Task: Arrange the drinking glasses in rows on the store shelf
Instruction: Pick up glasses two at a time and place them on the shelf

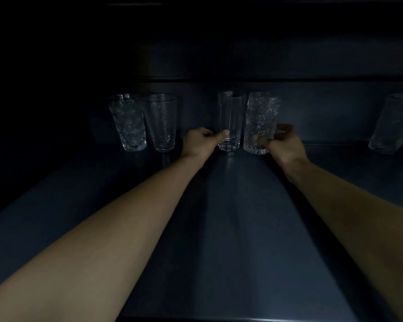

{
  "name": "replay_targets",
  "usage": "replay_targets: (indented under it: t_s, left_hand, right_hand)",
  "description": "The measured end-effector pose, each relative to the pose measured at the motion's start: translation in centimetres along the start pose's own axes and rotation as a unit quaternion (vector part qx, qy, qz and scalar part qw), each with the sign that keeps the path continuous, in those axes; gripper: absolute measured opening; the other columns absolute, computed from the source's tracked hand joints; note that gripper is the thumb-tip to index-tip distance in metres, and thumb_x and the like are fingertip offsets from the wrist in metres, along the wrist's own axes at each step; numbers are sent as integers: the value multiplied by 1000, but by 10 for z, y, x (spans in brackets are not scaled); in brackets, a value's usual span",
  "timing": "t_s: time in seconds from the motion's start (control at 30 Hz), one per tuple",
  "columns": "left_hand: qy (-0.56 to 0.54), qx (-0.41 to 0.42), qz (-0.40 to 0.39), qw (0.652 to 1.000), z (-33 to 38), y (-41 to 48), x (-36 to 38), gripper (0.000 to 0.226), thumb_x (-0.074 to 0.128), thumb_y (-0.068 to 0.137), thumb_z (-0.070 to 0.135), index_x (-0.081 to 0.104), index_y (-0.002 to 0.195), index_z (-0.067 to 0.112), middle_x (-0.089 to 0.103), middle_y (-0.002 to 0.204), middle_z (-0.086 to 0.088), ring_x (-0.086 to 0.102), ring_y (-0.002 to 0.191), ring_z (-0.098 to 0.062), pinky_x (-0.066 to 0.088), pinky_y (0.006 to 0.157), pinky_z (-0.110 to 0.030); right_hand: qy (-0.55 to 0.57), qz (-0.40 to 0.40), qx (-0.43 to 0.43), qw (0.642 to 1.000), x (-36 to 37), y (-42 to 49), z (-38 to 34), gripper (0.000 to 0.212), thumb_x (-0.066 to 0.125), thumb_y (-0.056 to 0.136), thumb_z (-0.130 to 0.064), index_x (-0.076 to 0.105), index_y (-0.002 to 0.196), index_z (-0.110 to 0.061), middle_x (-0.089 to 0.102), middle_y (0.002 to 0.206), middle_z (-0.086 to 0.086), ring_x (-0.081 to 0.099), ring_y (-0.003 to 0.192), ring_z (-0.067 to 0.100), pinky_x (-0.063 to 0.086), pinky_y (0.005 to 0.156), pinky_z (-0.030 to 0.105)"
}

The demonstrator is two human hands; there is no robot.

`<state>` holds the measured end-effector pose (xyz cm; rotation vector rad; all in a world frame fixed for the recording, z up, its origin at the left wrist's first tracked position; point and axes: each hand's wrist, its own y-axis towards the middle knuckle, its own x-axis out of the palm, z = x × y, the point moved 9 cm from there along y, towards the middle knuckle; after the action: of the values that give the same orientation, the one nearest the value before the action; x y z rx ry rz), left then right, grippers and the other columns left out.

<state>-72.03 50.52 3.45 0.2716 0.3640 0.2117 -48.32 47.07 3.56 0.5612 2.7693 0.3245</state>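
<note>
Several clear drinking glasses stand at the back of a dark blue shelf (230, 217). My left hand (199, 141) grips the base of a tall smooth glass (230, 117), thumb on its front. My right hand (283, 142) wraps around the lower part of a tall textured glass (261, 117) right beside it; the two glasses nearly touch. Both stand upright on the shelf. Further left stand a textured tumbler (128, 123) and a tapered glass (161, 122), side by side.
At the far right edge another glass (392, 124) stands against the back wall, with part of one more beside it. The shelf's back wall (323, 108) rises right behind the glasses. An upper shelf overhangs in darkness.
</note>
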Motion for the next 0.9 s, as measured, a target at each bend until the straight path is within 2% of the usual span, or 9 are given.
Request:
replay_targets:
  t_s: [0.1, 0.2, 0.3, 0.4, 0.47, 0.6, 0.73, 0.8, 0.9]
  left_hand:
    - [19, 5, 7, 1000, 4, -9, -4, 35, 73, 88, 36, 70, 108, 8, 67, 93, 1, 63, 90, -12, 43, 72, -18]
    - [65, 17, -1, 998, 9, -26, -10, 28, 67, 92, 27, 68, 115, 10, 67, 101, 1, 59, 92, -9, 40, 76, -16]
    - [70, 18, -11, 997, 10, -47, -20, 23, 65, 92, 22, 69, 112, 11, 68, 100, 0, 62, 95, -12, 41, 80, -16]
    - [62, 10, -36, 997, 12, -70, -32, 22, 65, 92, 19, 69, 112, 12, 69, 104, -1, 62, 97, -10, 40, 82, -15]
    - [54, 0, -57, 997, 15, -89, -40, 24, 65, 92, 17, 68, 115, 11, 68, 105, 0, 62, 98, -10, 40, 83, -14]
    - [72, -33, -107, 991, 22, -123, -57, 27, 63, 94, 18, 66, 120, 10, 66, 114, -3, 58, 101, -11, 40, 84, -18]
    - [91, -55, -197, 975, 35, -159, -67, 25, 63, 96, 25, 65, 118, 15, 64, 110, 1, 57, 99, -11, 43, 82, -21]
    - [61, -73, -210, 973, 36, -177, -78, 16, 64, 95, 26, 69, 109, 19, 66, 108, 0, 58, 94, -10, 46, 80, -20]
    - [3, -106, -202, 974, 37, -203, -98, 7, 65, 94, 26, 70, 98, 26, 67, 107, 2, 60, 105, -13, 49, 97, -28]
  right_hand:
    - [12, 5, 16, 1000, -5, -5, 3, 45, 79, 80, -29, 54, 115, -18, 64, 111, -4, 60, 104, 16, 49, 93, 27]
    - [9, 22, 39, 999, -17, -19, 4, 30, 72, 86, -29, 55, 110, -22, 62, 112, -1, 58, 104, 18, 48, 95, 28]
    - [-27, 27, 38, 999, -27, -37, 2, 23, 66, 88, -28, 68, 109, -18, 69, 110, 4, 63, 106, 22, 50, 96, 31]
    - [-46, 14, 53, 997, -38, -63, -2, 11, 62, 87, -22, 72, 88, -24, 72, 102, 1, 64, 101, 18, 50, 94, 29]
    - [-44, 4, 56, 997, -43, -82, -7, 15, 61, 87, -20, 71, 81, -29, 71, 99, -3, 64, 103, 17, 49, 97, 28]
    - [-104, -78, 61, 990, -45, -123, -16, 11, 67, 89, -25, 74, 97, -24, 71, 105, -6, 62, 107, 12, 42, 93, 19]
    - [-173, -165, 83, 968, -56, -166, -26, 22, 71, 88, -36, 72, 107, -25, 68, 112, -7, 59, 108, 10, 41, 93, 20]
    - [-214, -168, 89, 958, -71, -185, -37, 24, 70, 88, -36, 71, 109, -25, 67, 109, -7, 58, 105, 11, 40, 87, 19]
    - [-230, -124, 80, 962, -97, -218, -53, 26, 70, 89, -33, 69, 112, -22, 67, 102, -6, 59, 100, 11, 40, 84, 19]
